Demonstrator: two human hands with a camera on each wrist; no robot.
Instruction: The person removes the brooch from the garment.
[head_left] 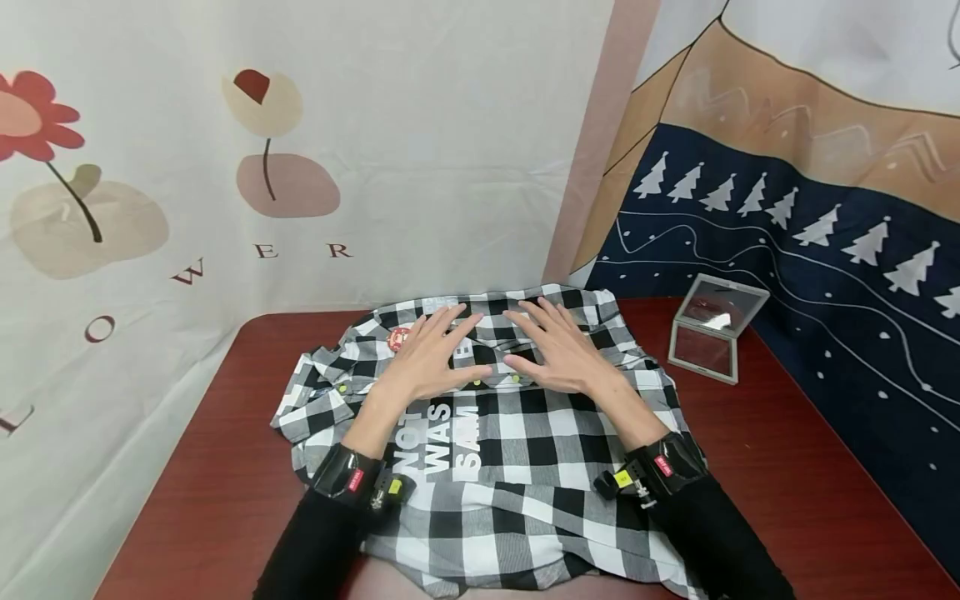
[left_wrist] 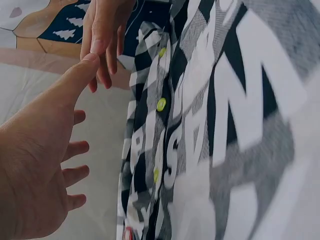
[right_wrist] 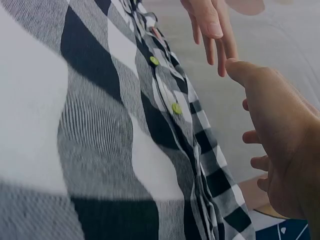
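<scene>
Sleeves: two, black, cut off at the bottom edge.
Shirt point(head_left: 517, 467): one, checked, flat on the table point(head_left: 787, 467); near hem cut off.
Left hand point(head_left: 427, 362): spread flat on it.
Right hand point(head_left: 558, 354): spread flat alongside.
Buttons point(left_wrist: 161, 104): three green, others hidden.
Mirror point(head_left: 716, 329): one, beyond, right.

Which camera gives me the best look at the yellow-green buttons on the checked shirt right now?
The left wrist view: two yellow-green buttons sit close and sharp on the checked shirt. The right wrist view also shows two, slightly smaller. In the head view they are tiny dots near the hands.
</scene>
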